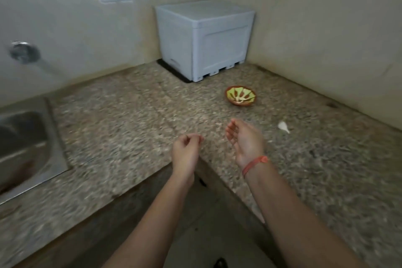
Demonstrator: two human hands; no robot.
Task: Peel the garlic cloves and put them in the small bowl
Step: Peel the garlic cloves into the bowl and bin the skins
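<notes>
White garlic clove (283, 126) diagonal, tip near-right; right hand (243, 140) fingers relaxed; left hand (186, 151) curled, grip unclear.

We see the sink (26, 137) cut off by the left edge and smeared with blur, like the tap (24, 52) above it. Whether the curled fingers (188, 137) of the left hand (185, 152) pinch anything, we cannot tell.

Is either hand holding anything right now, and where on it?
The right hand is open and empty. The left hand has fingertips curled together; blur hides whether they pinch anything. A garlic clove lies untouched on the counter.
</notes>
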